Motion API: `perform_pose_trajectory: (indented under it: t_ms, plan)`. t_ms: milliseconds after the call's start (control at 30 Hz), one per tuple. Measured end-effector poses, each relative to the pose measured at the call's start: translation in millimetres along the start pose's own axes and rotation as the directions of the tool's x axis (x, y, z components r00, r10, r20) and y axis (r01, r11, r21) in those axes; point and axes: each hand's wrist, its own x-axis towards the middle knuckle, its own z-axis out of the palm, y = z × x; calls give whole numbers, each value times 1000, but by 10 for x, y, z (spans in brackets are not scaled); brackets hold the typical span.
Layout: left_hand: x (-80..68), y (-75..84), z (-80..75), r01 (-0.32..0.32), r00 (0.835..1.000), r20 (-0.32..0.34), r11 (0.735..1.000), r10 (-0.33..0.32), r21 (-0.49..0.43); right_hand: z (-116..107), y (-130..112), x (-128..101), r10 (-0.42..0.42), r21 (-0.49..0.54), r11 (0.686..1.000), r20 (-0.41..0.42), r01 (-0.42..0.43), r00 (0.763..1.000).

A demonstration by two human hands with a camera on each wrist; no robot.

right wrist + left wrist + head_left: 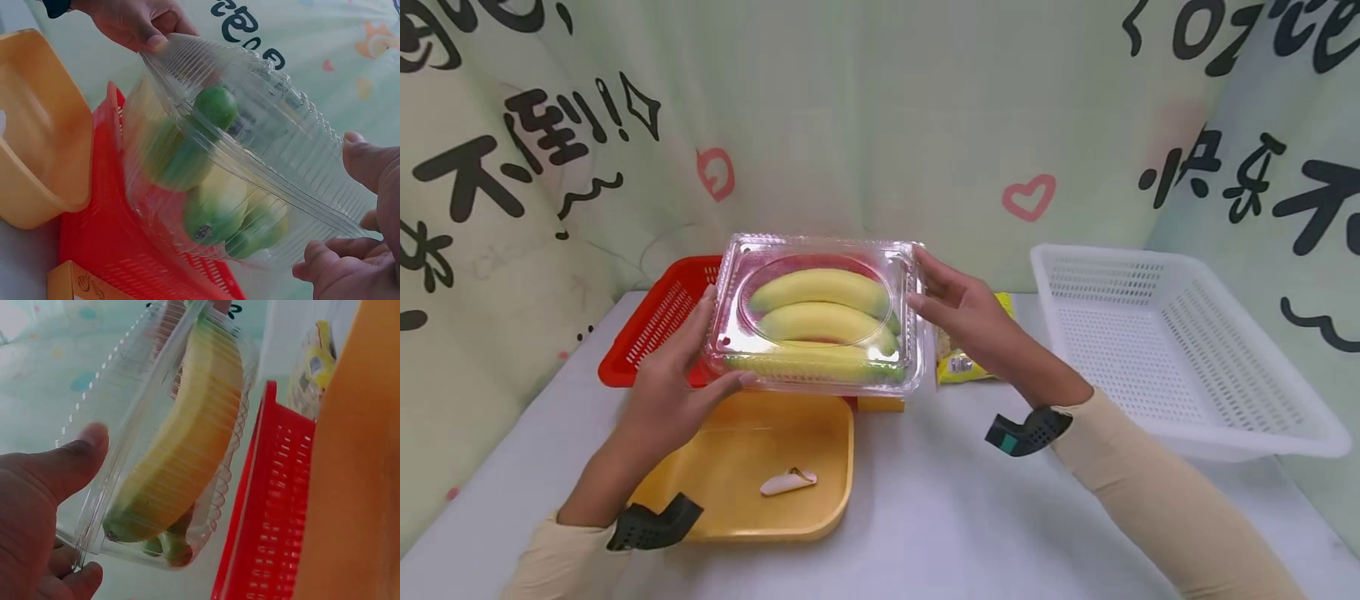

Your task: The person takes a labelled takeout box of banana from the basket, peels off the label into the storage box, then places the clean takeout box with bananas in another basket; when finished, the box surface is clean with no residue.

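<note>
A clear plastic clamshell box (908, 317) with its lid down is held up above the table, tilted so its top faces me. Several bananas (820, 293) lie inside, yellow with green ends. My left hand (673, 387) grips the box's left edge, thumb on the front rim and fingers behind. With my right hand (966, 321) I pinch the right edge between thumb and fingers. In the left wrist view the thumb presses the lid side of the box, and fingertips show below its rim. The right wrist view has both hands on opposite ends.
Behind the box stands a red slotted basket (634, 350), partly hidden. An orange-yellow tray (752, 521) in front holds a small pale pink object (788, 481). A yellow packet (964, 368) lies behind my right hand. At right stands a white basket (1247, 446).
</note>
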Motion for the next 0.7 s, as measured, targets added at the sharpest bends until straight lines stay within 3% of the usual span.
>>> perform_pose_trajectory:
  t_ms: [367, 700]
  plan:
    - [77, -337, -148, 112, 991, 74, 993, -114, 31, 214, 132, 456, 42, -28, 999, 24, -42, 999]
    - [28, -539, -120, 239, 962, 127, 971, -240, 23, 423, 255, 683, 131, -93, 988, 53, -125, 990]
